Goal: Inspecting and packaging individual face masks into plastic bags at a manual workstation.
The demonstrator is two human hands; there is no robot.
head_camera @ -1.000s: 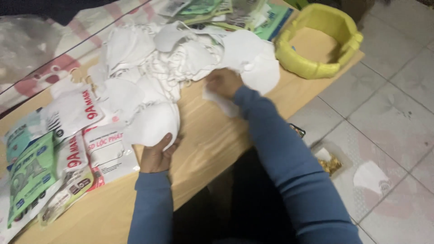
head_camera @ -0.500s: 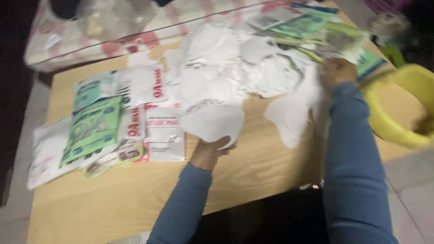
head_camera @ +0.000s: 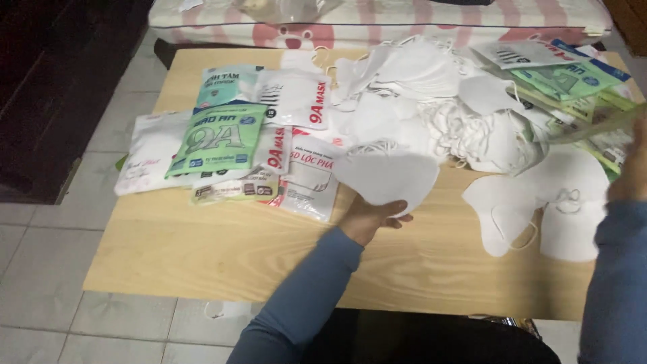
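Left hand: the left hand (head_camera: 367, 219) holds a white face mask (head_camera: 385, 176) from below, its grip pinching the mask's lower edge just above the wooden bench (head_camera: 222, 249).
Right hand: the right hand (head_camera: 632, 172) sits at the frame's right edge by a green packet (head_camera: 593, 128); whether its grip is pressed together I cannot tell.
Loose masks: a big heap of white masks (head_camera: 431, 108) lies unsorted at the bench's far middle; two flat masks (head_camera: 539, 205) lie apart nearer the front.
Packets: sealed mask packets (head_camera: 222, 138) lie at left.
Progress: judging by the heap, most masks remain loose.
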